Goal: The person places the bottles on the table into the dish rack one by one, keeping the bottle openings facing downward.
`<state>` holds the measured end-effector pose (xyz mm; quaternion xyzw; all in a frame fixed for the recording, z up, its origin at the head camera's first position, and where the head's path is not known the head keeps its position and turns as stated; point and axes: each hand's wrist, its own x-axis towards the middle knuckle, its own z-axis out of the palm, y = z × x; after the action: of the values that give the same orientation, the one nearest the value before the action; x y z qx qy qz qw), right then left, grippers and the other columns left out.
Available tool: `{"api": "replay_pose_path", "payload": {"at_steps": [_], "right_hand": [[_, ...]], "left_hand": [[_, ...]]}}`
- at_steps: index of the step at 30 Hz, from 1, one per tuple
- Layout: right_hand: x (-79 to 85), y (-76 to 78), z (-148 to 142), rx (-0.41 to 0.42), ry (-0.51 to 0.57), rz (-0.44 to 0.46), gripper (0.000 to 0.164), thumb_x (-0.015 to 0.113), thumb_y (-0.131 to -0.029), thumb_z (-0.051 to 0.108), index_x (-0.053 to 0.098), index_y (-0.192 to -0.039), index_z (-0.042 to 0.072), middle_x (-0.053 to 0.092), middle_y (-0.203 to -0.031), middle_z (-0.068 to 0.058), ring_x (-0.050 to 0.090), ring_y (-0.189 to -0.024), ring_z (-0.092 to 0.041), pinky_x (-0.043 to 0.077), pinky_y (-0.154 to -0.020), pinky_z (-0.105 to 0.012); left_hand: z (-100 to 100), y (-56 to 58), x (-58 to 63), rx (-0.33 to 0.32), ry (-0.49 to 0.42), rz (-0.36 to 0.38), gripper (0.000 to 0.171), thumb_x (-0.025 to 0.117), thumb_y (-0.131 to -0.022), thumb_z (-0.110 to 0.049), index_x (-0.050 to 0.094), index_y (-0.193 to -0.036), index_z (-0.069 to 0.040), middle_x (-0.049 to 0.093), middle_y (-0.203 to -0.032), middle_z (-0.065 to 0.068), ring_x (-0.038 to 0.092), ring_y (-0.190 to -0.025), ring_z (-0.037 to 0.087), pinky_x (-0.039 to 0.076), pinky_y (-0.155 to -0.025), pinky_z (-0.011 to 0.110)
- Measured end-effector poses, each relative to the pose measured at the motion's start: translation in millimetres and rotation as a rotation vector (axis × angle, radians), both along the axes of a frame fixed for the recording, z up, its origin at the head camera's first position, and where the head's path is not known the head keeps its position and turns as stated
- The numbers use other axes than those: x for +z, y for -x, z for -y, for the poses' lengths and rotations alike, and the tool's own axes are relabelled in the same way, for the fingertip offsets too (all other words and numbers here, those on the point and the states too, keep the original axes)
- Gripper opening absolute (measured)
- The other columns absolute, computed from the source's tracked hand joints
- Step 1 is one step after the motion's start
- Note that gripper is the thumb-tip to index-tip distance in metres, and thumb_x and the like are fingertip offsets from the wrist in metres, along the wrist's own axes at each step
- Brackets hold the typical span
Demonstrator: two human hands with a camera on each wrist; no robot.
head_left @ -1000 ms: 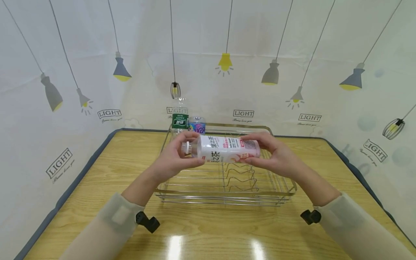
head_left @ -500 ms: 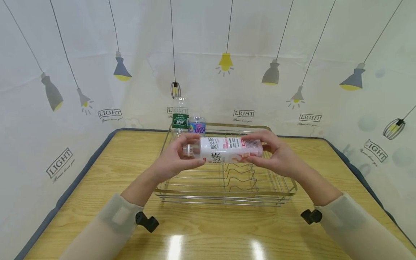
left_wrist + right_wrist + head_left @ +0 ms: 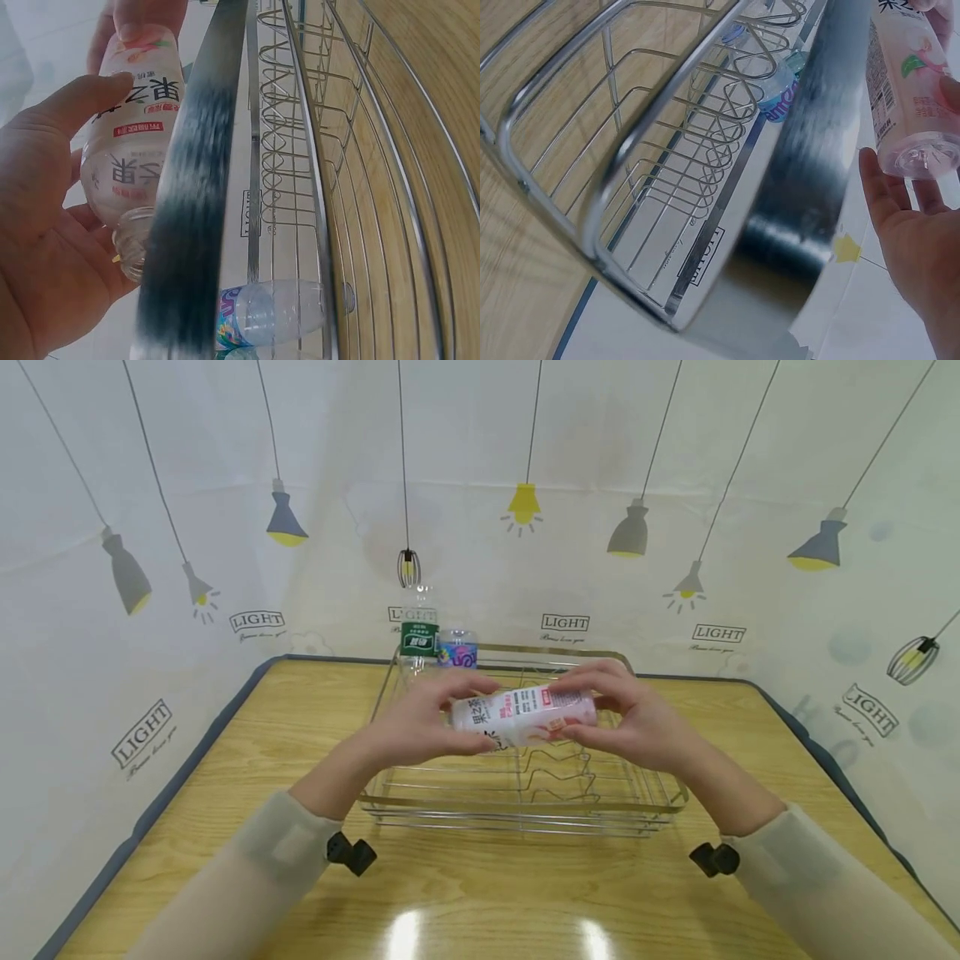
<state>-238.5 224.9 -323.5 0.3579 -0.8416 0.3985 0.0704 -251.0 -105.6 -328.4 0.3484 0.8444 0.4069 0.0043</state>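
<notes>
A plastic drink bottle point(image 3: 517, 714) with a white and pink label lies sideways in the air above a metal wire dish rack point(image 3: 525, 806). My left hand point(image 3: 412, 722) grips its neck end, thumb on the near side and fingers on the far side. At the base end, my right hand point(image 3: 637, 718) pinches it between thumb and fingers. The clear neck point(image 3: 135, 240) shows past the left palm in the left wrist view; the left hand hides it in the head view. In the right wrist view, the clear base point(image 3: 922, 157) sits between right thumb and fingers.
In the rack's back left corner, a clear bottle with a green label point(image 3: 418, 639) stands upside down. Beside it is a bottle with a blue and purple label point(image 3: 457, 653), neck down too. The rack stands on a wooden table point(image 3: 480, 893), before a lamp-print cloth point(image 3: 480, 552).
My left hand has slid right along the bottle, covering its neck. The bottle has tilted, its neck end dropping slightly, and shifted a little left. The right hand keeps its grip.
</notes>
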Motion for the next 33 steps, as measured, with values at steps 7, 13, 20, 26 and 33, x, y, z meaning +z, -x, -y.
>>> {"api": "replay_pose_path", "payload": {"at_steps": [7, 13, 20, 26, 33], "right_hand": [[2.9, 0.2, 4, -0.022, -0.029, -0.019, 0.049, 0.086, -0.095, 0.005, 0.074, -0.14, 0.015, 0.056, -0.154, -0.007, 0.051, -0.135, -0.017, 0.055, -0.104, -0.02], [4.0, 0.9, 6, -0.026, -0.026, -0.047, 0.048, 0.086, -0.094, 0.004, 0.074, -0.139, 0.015, 0.058, -0.152, -0.007, 0.052, -0.133, -0.019, 0.054, -0.103, -0.02], [3.4, 3.3, 7, -0.013, 0.008, -0.064, 0.061, 0.087, -0.092, 0.002, 0.065, -0.148, 0.012, 0.056, -0.154, -0.01, 0.054, -0.133, -0.018, 0.052, -0.108, -0.019], [4.6, 7.6, 7, -0.032, 0.097, -0.059, 0.082, 0.085, -0.091, -0.005, 0.045, -0.162, 0.004, 0.053, -0.157, -0.018, 0.058, -0.136, -0.021, 0.051, -0.113, -0.021], [7.0, 8.0, 5, -0.069, 0.144, 0.043, 0.079, 0.08, -0.096, -0.002, 0.041, -0.164, 0.006, 0.052, -0.161, -0.019, 0.059, -0.141, -0.037, 0.051, -0.113, -0.021]], "left_hand": [[-10, -0.8, 0.2, -0.018, 0.054, -0.019, 0.072, 0.091, -0.091, -0.021, 0.061, -0.156, -0.017, 0.067, -0.143, 0.007, 0.066, -0.111, 0.023, 0.063, -0.084, 0.032], [-15, -2.0, -1.7, 0.027, 0.094, -0.024, 0.072, 0.089, -0.092, -0.023, 0.058, -0.157, -0.017, 0.066, -0.145, 0.006, 0.065, -0.116, 0.023, 0.062, -0.09, 0.036], [-18, -0.3, -6.6, 0.048, 0.092, -0.044, 0.069, 0.087, -0.093, -0.023, 0.059, -0.156, -0.016, 0.064, -0.149, 0.004, 0.062, -0.13, 0.024, 0.057, -0.107, 0.047], [-14, 2.3, -11.8, 0.078, -0.02, 0.122, 0.07, 0.083, -0.098, -0.019, 0.05, -0.16, -0.018, 0.061, -0.153, 0.01, 0.063, -0.134, 0.031, 0.062, -0.101, 0.044], [-7, 3.9, -13.7, 0.089, -0.184, 0.256, 0.068, 0.077, -0.103, -0.019, 0.042, -0.162, -0.018, 0.059, -0.152, 0.014, 0.063, -0.134, 0.037, 0.059, -0.107, 0.053]]}}
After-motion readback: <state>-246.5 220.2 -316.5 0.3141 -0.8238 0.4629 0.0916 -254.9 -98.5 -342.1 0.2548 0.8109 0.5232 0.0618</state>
